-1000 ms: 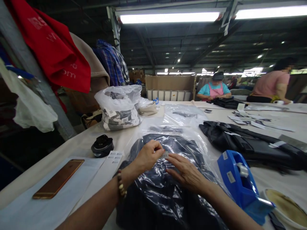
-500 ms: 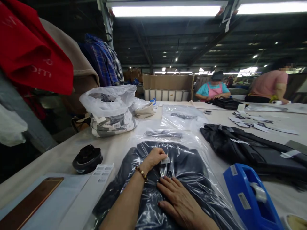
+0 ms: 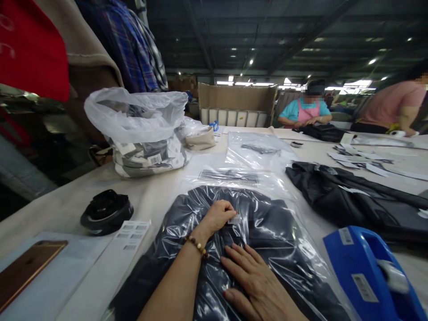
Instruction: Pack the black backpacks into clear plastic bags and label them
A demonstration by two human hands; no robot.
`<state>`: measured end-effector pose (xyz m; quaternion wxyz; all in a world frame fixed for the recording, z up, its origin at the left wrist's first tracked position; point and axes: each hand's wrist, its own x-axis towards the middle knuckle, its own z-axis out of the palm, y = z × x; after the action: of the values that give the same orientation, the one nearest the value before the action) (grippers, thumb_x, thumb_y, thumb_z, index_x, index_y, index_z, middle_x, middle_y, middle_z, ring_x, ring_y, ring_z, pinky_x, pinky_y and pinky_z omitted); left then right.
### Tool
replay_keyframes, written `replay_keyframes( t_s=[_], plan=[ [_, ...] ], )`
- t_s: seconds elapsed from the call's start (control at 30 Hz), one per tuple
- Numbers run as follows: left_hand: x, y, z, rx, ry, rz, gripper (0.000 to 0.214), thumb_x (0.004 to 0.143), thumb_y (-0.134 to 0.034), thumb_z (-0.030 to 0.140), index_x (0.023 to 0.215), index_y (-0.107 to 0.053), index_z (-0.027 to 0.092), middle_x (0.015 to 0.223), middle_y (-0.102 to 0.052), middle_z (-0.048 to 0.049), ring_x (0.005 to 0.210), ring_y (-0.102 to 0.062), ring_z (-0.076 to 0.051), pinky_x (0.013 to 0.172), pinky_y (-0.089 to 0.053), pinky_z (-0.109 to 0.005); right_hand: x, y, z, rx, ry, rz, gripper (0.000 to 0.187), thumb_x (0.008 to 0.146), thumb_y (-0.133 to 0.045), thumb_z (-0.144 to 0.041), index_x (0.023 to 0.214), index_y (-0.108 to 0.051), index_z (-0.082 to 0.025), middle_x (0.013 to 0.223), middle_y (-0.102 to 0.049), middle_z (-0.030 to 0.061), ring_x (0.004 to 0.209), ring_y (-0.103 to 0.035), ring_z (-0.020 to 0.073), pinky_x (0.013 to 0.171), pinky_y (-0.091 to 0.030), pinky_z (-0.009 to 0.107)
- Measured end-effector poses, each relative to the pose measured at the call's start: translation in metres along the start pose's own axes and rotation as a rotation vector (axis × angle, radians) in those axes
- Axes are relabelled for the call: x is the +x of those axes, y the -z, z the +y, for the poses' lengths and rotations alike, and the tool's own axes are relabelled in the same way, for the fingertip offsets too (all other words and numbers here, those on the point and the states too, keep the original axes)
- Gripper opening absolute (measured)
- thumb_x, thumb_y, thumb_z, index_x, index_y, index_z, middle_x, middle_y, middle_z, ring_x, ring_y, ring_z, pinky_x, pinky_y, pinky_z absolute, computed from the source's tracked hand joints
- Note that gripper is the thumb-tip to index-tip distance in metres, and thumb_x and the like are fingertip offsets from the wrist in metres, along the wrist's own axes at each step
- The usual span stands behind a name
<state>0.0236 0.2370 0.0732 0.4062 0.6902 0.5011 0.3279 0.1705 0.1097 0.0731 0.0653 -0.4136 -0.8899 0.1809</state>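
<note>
A black garment in a clear plastic bag [image 3: 267, 227] lies flat in front of me, its surface shiny and creased. My left hand [image 3: 217, 216], with a beaded bracelet at the wrist, pinches the left edge of a small white barcode label [image 3: 235, 219] on the upper middle of the bag. Whether the fingers also catch the plastic I cannot tell. Below it my right hand [image 3: 252, 278] rests palm down on the bagged garment, fingers stretched out.
Left are a sheet of barcode stickers [image 3: 133, 234], a phone [image 3: 30, 272], a black round holder [image 3: 107, 214] and a plastic-lined bag [image 3: 147, 154]. Right are a blue tape dispenser [image 3: 354, 263] and a black garment [image 3: 337, 196]. A co-worker [image 3: 306, 111] handles black material across the table.
My view has tipped down and come slightly closer to the table. The left hand is still pinched at the label, and the right hand still lies flat on the bag.
</note>
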Motion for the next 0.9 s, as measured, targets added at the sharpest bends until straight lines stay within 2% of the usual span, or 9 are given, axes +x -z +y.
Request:
replay_keyframes(
  t_s=[0.37, 0.6, 0.9],
  plan=[
    [0.0041, -0.0051, -0.0033, 0.111, -0.041, 0.015, 0.013, 0.071, -0.058, 0.019, 0.058, -0.056, 0.017, 0.067, -0.051, 0.0025, 0.071, -0.051, -0.013, 0.073, -0.040, -0.026, -0.0003, -0.0001, -0.0021, 0.030, 0.000, 0.049, 0.052, 0.092, -0.042, -0.051, 0.135, -0.046, -0.022, 0.143, -0.039, 0.0075, 0.133, -0.034, 0.0273, 0.111, -0.028, 0.051],
    [0.0066, -0.0071, -0.0062, 0.176, -0.034, 0.023, 0.014, 0.073, -0.058, 0.018, 0.059, -0.056, 0.017, 0.067, -0.051, 0.0027, 0.071, -0.052, -0.013, 0.072, -0.040, -0.026, -0.0001, 0.0011, -0.0037, 0.050, -0.038, 0.001, 0.055, 0.092, -0.036, -0.055, 0.136, -0.044, -0.024, 0.145, -0.036, 0.0053, 0.135, -0.030, 0.0272, 0.112, -0.025, 0.053],
    [0.0054, -0.0102, -0.0082, 0.243, -0.044, 0.037, 0.013, 0.076, -0.058, 0.019, 0.063, -0.057, 0.018, 0.072, -0.052, 0.0025, 0.074, -0.052, -0.013, 0.073, -0.040, -0.026, -0.0012, 0.0005, -0.0032, 0.056, -0.033, 0.038, 0.052, 0.092, -0.040, -0.053, 0.134, -0.047, -0.024, 0.144, -0.039, 0.0052, 0.134, -0.033, 0.0260, 0.113, -0.025, 0.050]
  ],
)
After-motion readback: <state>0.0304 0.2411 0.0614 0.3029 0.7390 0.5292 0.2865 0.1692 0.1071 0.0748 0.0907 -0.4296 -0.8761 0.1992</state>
